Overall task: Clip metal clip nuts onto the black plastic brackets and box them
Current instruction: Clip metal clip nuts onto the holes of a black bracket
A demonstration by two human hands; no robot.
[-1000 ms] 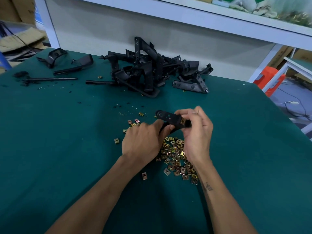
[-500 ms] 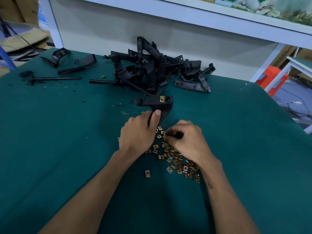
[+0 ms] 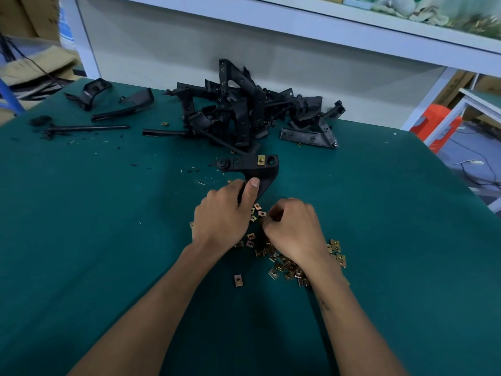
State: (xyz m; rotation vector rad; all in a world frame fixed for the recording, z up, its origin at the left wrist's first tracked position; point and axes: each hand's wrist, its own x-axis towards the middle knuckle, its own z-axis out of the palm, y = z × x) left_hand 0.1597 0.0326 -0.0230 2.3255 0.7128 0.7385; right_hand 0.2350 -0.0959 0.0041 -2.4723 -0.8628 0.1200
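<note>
1. Nearest me, my two bare forearms reach up from the bottom edge over the green table, a flat surface covered in matte, felt-like cloth.
2. Under and around my wrists lies the scatter of clip nuts: small, squarish, brass-coloured metal pieces with a dark hole in each, shiny against the cloth. There are too many, and too many overlapping, for me to count; one clip nut lies apart on the near side.
3. My right hand hovers low over that scatter, fingers curled down and inward with the fingertips bunched together. I cannot tell whether they pinch a nut; the knuckles hide it.
4. My left hand grips the lower leg of one black bracket, thumb laid flat along the leg and pointing away from me, fingers wrapped around the far side.
5. The bracket is smooth moulded plastic, roughly L-shaped. Its held leg runs away from me, then its long arm turns left, ending in a round boss. It sits just beyond the nuts, in front of the pile.
6. One fitted clip nut sits on the arm, beside a round hole at the right-hand corner.
7. Farther back, a tangled pile of brackets lies against the white wall panel, not countable.
8. Far left lie several loose black pieces, one a thin rod, amid dark crumbs.
</note>
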